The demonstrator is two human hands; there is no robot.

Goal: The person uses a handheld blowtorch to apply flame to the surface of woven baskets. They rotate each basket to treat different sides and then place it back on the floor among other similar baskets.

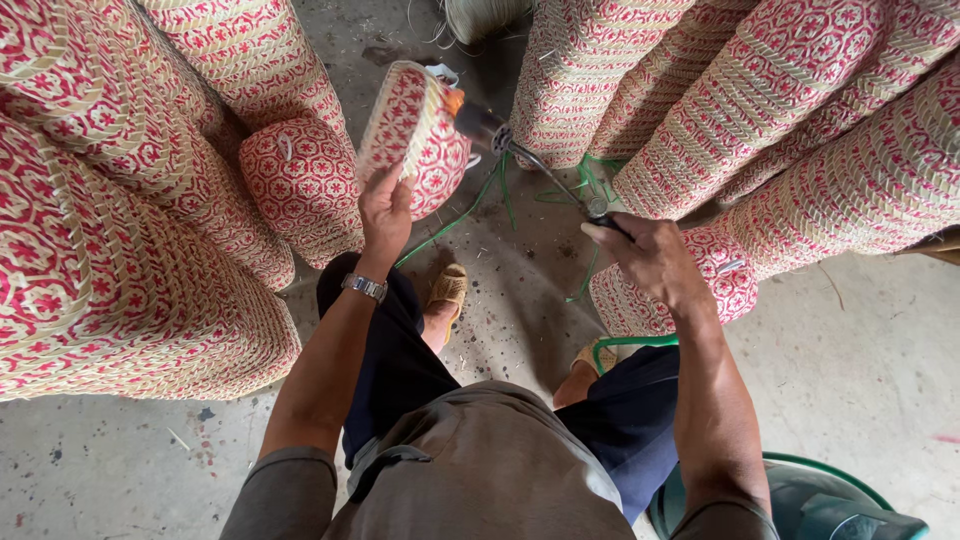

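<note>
My left hand (385, 210) grips the rim of a small red-and-cream woven basket (415, 135), holding it tilted up in front of me. My right hand (650, 258) is closed on the handle of a gas torch (540, 165). Its metal nozzle points at the basket's side, where a small orange flame shows. A green hose (470, 205) trails from the torch along the floor. I wear a metal watch (364, 287) on the left wrist.
Tall stacks of the same woven baskets lean on the left (130, 220) and upper right (780, 110). Loose baskets lie near my knees (300, 185) and under my right hand (720, 285). A green plastic stool (830, 500) sits at the lower right on the concrete floor.
</note>
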